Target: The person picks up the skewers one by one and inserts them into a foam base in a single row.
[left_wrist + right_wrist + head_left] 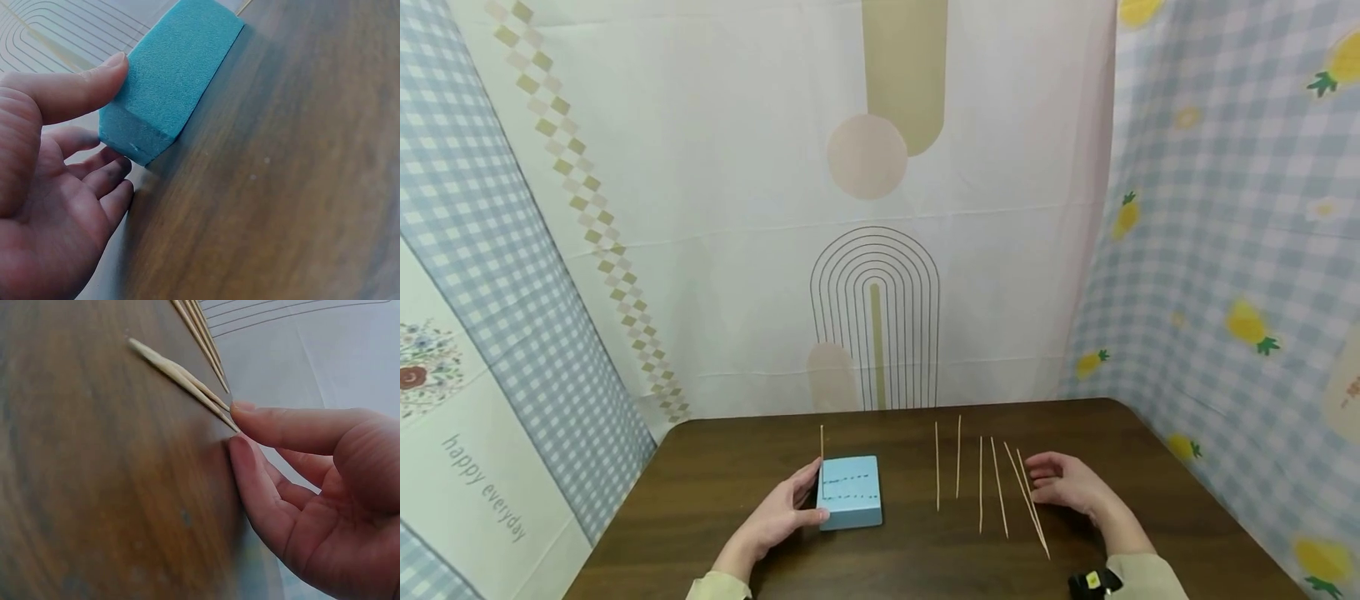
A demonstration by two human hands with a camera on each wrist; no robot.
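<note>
At the left of the table, my left hand (782,504) grips a light-blue foam block (852,492) from its left side. Its thumb lies on the front face (178,69), while the other fingers are at the left side. Two rows of small dark marks run across the block's top, and one thin wooden skewer (822,442) stands upright in its left part. On the right, my right hand (1071,485) hovers beside two crossing skewers (1017,471). In the right wrist view, its thumb and index finger are parted around the far ends of this skewer pair (178,374).
Several more skewers (981,483) lie roughly parallel on the dark wooden table (917,567), between the block and my right hand. A white patterned cloth (737,250) hangs behind the table, with checked cloths (1210,275) along both sides.
</note>
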